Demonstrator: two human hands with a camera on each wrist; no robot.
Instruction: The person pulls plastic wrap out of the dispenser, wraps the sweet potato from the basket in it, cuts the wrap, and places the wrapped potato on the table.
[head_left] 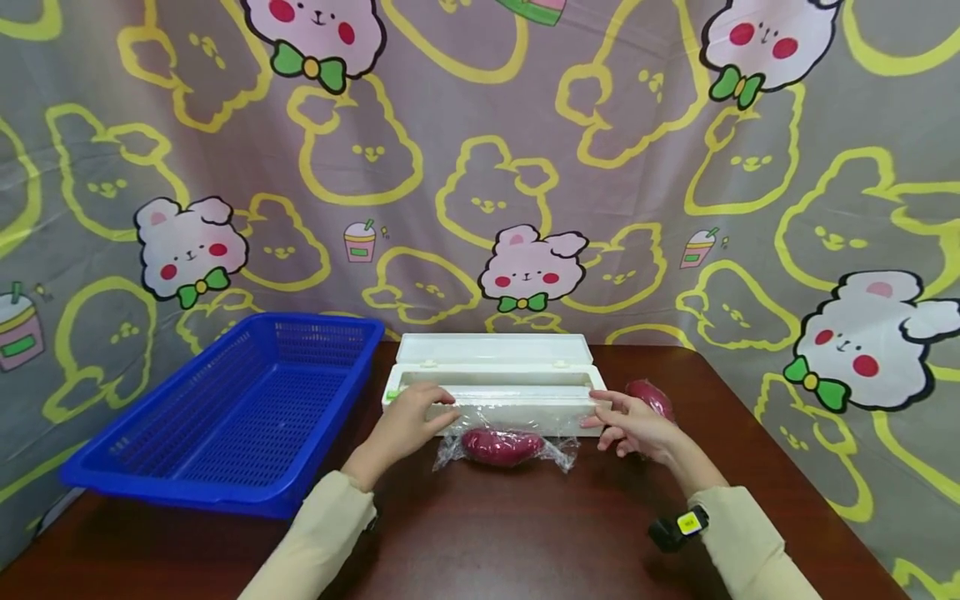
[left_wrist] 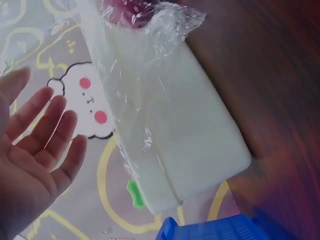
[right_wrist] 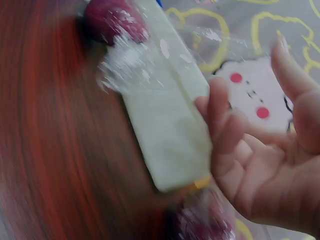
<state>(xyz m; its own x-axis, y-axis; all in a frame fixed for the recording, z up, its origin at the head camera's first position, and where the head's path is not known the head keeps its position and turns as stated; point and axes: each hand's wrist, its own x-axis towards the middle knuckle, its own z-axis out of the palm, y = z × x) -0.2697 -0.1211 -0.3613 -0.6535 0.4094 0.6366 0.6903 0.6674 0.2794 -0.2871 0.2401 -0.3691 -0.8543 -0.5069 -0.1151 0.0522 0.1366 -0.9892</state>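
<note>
A reddish-purple sweet potato (head_left: 502, 447), with clear cling film (head_left: 558, 452) around it, lies against the front of a white cling film dispenser (head_left: 525, 414). The dispenser's lid (head_left: 492, 348) is tipped back, and film stretches from the box down over the sweet potato. At the box's left end is my left hand (head_left: 412, 421), its fingers loosely bent, with nothing held in the left wrist view. My right hand (head_left: 633, 425) is by the right end, fingers relaxed and apart. Behind it, partly hidden, sits a second film-wrapped sweet potato (head_left: 651, 398).
A blue plastic basket (head_left: 247, 425) with slotted sides takes up the left of the brown table (head_left: 495, 533). Patterned cloth (head_left: 630, 192) with cartoon rabbits hangs behind and along both sides. The right wrist view is blurred.
</note>
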